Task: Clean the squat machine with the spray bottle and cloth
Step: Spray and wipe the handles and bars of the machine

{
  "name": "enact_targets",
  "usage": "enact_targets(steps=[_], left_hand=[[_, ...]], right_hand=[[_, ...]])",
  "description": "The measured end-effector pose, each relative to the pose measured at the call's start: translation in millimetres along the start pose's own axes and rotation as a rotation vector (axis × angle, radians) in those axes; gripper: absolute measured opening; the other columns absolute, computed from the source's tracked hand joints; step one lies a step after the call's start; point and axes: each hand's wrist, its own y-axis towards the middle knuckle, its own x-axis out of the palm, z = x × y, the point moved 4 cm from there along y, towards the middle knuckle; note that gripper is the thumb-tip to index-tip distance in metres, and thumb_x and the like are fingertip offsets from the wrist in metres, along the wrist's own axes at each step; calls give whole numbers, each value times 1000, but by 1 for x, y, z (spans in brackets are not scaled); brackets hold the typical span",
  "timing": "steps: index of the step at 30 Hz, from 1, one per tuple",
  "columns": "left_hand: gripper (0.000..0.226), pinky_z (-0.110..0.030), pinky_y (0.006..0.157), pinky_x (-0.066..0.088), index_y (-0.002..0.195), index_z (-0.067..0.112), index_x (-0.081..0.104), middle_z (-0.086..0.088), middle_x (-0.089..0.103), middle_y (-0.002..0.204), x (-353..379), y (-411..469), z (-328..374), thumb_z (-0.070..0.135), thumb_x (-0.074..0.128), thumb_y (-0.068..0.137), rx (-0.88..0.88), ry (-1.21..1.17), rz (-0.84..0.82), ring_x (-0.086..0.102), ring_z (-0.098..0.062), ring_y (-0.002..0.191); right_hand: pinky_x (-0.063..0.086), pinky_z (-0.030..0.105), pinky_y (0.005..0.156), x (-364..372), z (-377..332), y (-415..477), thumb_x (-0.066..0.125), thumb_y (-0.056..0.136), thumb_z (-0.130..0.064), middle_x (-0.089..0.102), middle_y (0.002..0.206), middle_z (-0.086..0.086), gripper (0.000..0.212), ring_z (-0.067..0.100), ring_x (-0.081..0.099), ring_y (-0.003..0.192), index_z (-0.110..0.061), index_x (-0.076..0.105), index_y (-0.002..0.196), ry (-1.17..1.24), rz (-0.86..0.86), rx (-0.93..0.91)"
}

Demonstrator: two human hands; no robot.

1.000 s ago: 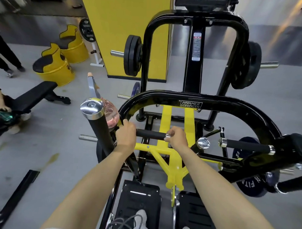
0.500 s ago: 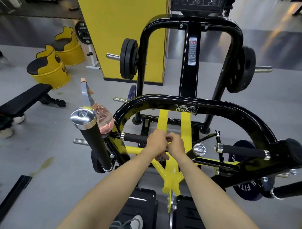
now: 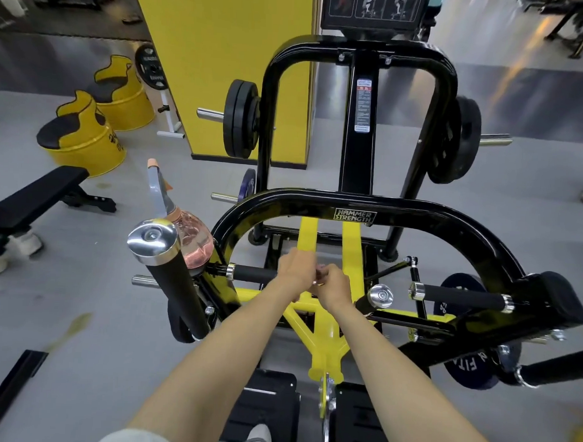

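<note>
From the head view, looking down, two bare arms reach out over the squat machine (image 3: 356, 216), which has black pipes and yellow bars. The left hand (image 3: 295, 267) sits on the right end of a black grip bar (image 3: 252, 273) that lies flat across the middle of the machine. Its fingers are bent over the bar and wrap it. The right hand (image 3: 334, 286) is just beside it, and the two hands touch. The right hand's fingers are bent in too, but their tips are hidden, so I cannot tell what they pinch. A small pinkish bit (image 3: 320, 268) peeks out between the hands. I cannot tell if it is the cloth.

The spray bottle (image 3: 193, 240) is at the left side of the squat machine, well to the left of the hands. It is round, with pink water inside, and its grey top with an orange tip points up. It sits right behind a tall black handle (image 3: 169, 276) with a shiny cap and leans against the curved black pipe.

Round weight plates (image 3: 238, 119) hang at the far end of the machine. On the grey floor to the left are two yellow barrel seats (image 3: 84, 144) and a black bench (image 3: 36, 192). A yellow pillar (image 3: 229, 70) stands behind.
</note>
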Motion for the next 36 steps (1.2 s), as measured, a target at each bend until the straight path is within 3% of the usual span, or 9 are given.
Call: enact_targets(steps=[3,9,13,16,19,23,25,32,36], left_hand=[[22,-38,88,48,114,8,60,-13,61,117,-3,5,-12,13,52,95,5,67,-52,52,-28,115],[31,-37,94,45,125,8,52,-12,57,126,-6,4,-30,18,51,96,-10,262,-70,46,-29,122],[29,-32,82,50,120,14,57,-6,61,117,-6,1,-53,13,54,91,-76,423,-104,47,-26,119],[24,-30,70,40,115,15,59,-3,62,114,-7,0,-58,17,56,92,-98,562,-121,48,-24,117],[26,-32,71,40,118,17,59,-1,61,116,-10,1,-60,18,54,92,-120,659,-124,49,-25,116],[30,-37,85,45,121,15,58,-5,60,120,-11,2,-64,20,51,92,-119,756,-158,52,-29,115],[29,-36,85,45,119,15,59,-5,62,118,-7,2,-66,19,52,91,-146,724,-173,54,-28,112],[31,-31,78,45,124,7,55,-10,61,120,-15,10,-56,10,44,95,-165,239,-95,59,-27,109],[31,-37,87,48,124,5,53,-13,58,123,-7,9,-26,13,48,95,-96,62,-62,56,-32,113]], right_hand=[[53,45,83,2,4,2,79,74,-16,66,101,4,32,25,62,95,-17,51,89,-10,-12,61],[48,43,95,2,-2,4,76,80,-21,62,121,4,49,24,58,111,-18,59,126,-96,-95,46],[51,44,90,1,-3,5,75,81,-25,65,119,4,42,26,60,107,-19,65,121,-155,-110,11],[47,42,92,0,-5,4,73,83,-27,63,124,2,42,26,58,113,-20,63,124,-208,-120,11],[44,40,93,-1,-4,6,71,85,-28,62,126,-1,39,25,55,117,-22,64,123,-235,-115,4],[42,41,95,-1,-3,5,70,86,-28,62,127,-1,37,25,54,119,-22,64,122,-244,-109,-1],[41,43,98,-1,-4,3,70,86,-28,62,125,0,36,25,55,118,-23,64,121,-240,-98,-3],[40,43,98,-1,-3,3,68,87,-30,61,128,0,39,25,53,120,-23,62,125,-239,-120,8],[39,41,93,-2,-3,2,68,87,-32,61,126,0,40,27,53,119,-26,61,125,-260,-125,21]])
